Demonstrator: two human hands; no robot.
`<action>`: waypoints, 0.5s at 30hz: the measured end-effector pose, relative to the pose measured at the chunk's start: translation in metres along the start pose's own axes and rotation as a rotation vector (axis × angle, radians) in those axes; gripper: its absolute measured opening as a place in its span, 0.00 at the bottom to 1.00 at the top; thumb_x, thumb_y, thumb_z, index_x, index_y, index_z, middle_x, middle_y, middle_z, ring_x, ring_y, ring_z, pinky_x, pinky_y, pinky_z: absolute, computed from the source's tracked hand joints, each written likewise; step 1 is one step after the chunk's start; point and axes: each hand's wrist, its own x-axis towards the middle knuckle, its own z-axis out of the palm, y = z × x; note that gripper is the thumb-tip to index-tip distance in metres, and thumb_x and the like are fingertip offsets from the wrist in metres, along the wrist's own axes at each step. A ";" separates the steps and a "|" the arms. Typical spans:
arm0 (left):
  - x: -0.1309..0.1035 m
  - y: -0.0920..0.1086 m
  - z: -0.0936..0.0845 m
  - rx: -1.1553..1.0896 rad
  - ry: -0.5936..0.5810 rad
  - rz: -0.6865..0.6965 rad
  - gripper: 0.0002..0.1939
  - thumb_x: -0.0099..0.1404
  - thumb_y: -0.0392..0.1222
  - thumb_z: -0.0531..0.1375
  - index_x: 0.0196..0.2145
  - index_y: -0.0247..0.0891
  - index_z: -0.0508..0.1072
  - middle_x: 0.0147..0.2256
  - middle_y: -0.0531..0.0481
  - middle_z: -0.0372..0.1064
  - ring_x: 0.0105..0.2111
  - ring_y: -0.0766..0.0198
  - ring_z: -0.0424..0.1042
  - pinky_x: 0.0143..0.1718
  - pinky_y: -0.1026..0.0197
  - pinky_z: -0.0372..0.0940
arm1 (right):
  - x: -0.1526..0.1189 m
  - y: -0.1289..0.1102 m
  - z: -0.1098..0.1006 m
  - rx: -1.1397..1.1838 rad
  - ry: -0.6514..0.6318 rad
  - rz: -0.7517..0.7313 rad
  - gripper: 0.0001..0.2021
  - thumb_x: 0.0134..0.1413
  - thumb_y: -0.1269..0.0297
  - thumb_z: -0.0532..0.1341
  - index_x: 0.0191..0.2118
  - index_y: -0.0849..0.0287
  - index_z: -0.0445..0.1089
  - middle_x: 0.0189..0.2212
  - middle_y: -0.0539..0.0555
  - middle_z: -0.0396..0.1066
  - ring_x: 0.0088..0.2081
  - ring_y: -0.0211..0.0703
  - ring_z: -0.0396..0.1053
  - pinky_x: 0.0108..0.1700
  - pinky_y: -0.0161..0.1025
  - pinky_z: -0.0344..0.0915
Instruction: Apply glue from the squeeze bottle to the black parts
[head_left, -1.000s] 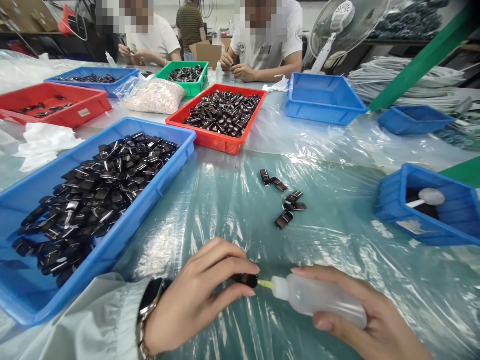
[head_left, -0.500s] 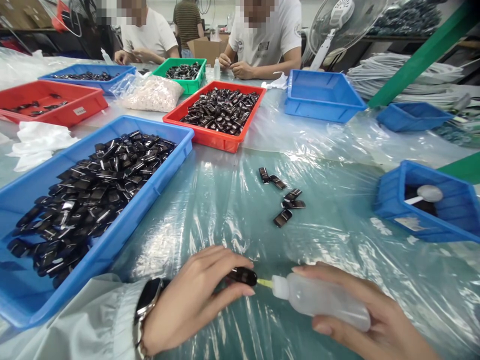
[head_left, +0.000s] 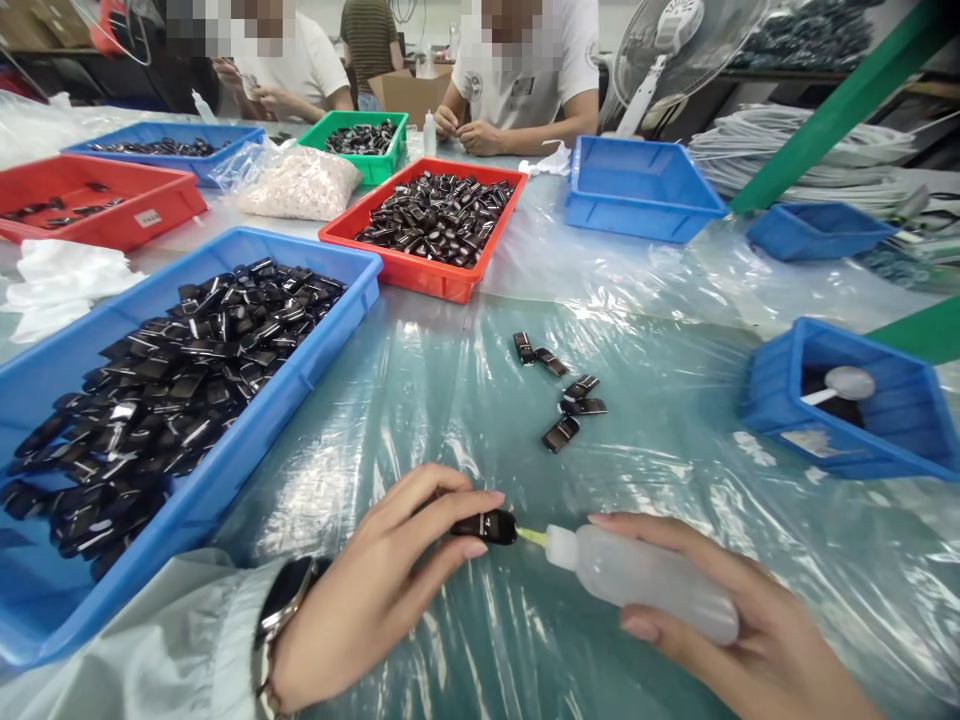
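Observation:
Between thumb and fingers, my left hand (head_left: pixel 397 570) holds a glossy black piece (head_left: pixel 491 526) just above the plastic-covered table (head_left: pixel 450 420). My right hand (head_left: pixel 720 590) is wrapped round a translucent squeeze bottle (head_left: pixel 652 583), which lies nearly level. Its thin yellow-green tip meets or almost meets the right end of the piece. Several similar black pieces (head_left: pixel 561 434) lie on the plastic beyond my hands. At the left stands a long blue tray (head_left: pixel 300 370) heaped with such pieces.
A red tray (head_left: pixel 457 287) of black pieces stands ahead, with a green tray (head_left: pixel 393 155) behind it. At the right, a blue bin (head_left: pixel 765 390) contains a white spoon (head_left: pixel 851 382). Two people in white shirts (head_left: pixel 525 100) sit across the table.
My left hand has shifted slightly up and left, and the black piece now shows more of its flat face. The bottle remains at its end. The whole view has moved a little.

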 end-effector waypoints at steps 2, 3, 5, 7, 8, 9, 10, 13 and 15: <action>0.000 0.000 -0.001 0.002 0.002 0.010 0.16 0.71 0.35 0.50 0.55 0.44 0.62 0.46 0.46 0.60 0.46 0.60 0.64 0.43 0.60 0.63 | 0.000 -0.002 0.000 0.018 0.002 0.024 0.13 0.37 0.55 0.69 0.35 0.41 0.78 0.34 0.48 0.75 0.31 0.44 0.72 0.21 0.28 0.69; -0.001 0.000 -0.001 0.000 0.002 0.015 0.16 0.71 0.35 0.50 0.55 0.44 0.62 0.46 0.46 0.60 0.46 0.59 0.64 0.43 0.59 0.63 | 0.000 -0.002 0.000 0.019 0.001 0.033 0.13 0.37 0.54 0.69 0.35 0.42 0.78 0.33 0.49 0.75 0.30 0.44 0.72 0.20 0.28 0.68; -0.001 0.000 -0.001 -0.002 0.004 0.023 0.16 0.71 0.35 0.50 0.55 0.44 0.62 0.46 0.46 0.60 0.45 0.59 0.64 0.42 0.59 0.64 | 0.000 -0.004 0.000 0.002 -0.006 0.043 0.12 0.37 0.53 0.68 0.34 0.43 0.78 0.33 0.49 0.75 0.29 0.44 0.72 0.19 0.28 0.67; -0.002 0.000 -0.001 0.005 0.001 0.027 0.16 0.71 0.35 0.50 0.55 0.44 0.63 0.46 0.46 0.61 0.45 0.59 0.64 0.42 0.59 0.64 | 0.000 -0.006 0.000 -0.012 -0.007 0.059 0.12 0.37 0.53 0.68 0.34 0.43 0.79 0.33 0.49 0.75 0.29 0.44 0.71 0.19 0.29 0.67; -0.002 0.000 0.000 0.010 -0.002 0.029 0.16 0.71 0.35 0.50 0.55 0.44 0.63 0.46 0.46 0.61 0.45 0.59 0.64 0.41 0.59 0.64 | 0.000 -0.006 0.000 -0.013 -0.004 0.072 0.12 0.36 0.53 0.68 0.34 0.42 0.79 0.33 0.49 0.75 0.29 0.44 0.71 0.20 0.29 0.67; -0.002 0.000 0.000 0.016 -0.002 0.032 0.16 0.71 0.35 0.50 0.55 0.44 0.63 0.46 0.45 0.61 0.45 0.58 0.64 0.41 0.59 0.64 | 0.001 -0.006 0.000 -0.009 0.000 0.087 0.13 0.36 0.53 0.68 0.33 0.42 0.79 0.34 0.49 0.75 0.30 0.44 0.71 0.20 0.29 0.68; -0.002 0.000 0.000 0.019 -0.002 0.036 0.16 0.72 0.35 0.49 0.54 0.44 0.63 0.46 0.45 0.61 0.45 0.58 0.64 0.41 0.59 0.64 | 0.001 -0.006 -0.001 -0.007 0.005 0.100 0.13 0.35 0.52 0.68 0.33 0.41 0.79 0.34 0.49 0.75 0.31 0.44 0.71 0.22 0.30 0.69; -0.002 0.000 0.000 0.022 0.002 0.045 0.15 0.72 0.35 0.49 0.54 0.44 0.63 0.45 0.45 0.61 0.44 0.58 0.64 0.41 0.58 0.64 | 0.003 -0.005 -0.003 -0.018 0.010 0.100 0.12 0.35 0.52 0.68 0.32 0.39 0.79 0.35 0.49 0.75 0.33 0.46 0.72 0.24 0.30 0.71; -0.002 0.000 0.000 0.021 0.001 0.046 0.15 0.72 0.35 0.49 0.54 0.44 0.63 0.46 0.45 0.61 0.44 0.58 0.64 0.41 0.58 0.64 | 0.005 -0.003 -0.005 -0.029 -0.046 0.048 0.12 0.35 0.54 0.69 0.33 0.38 0.78 0.34 0.48 0.76 0.33 0.46 0.73 0.24 0.29 0.71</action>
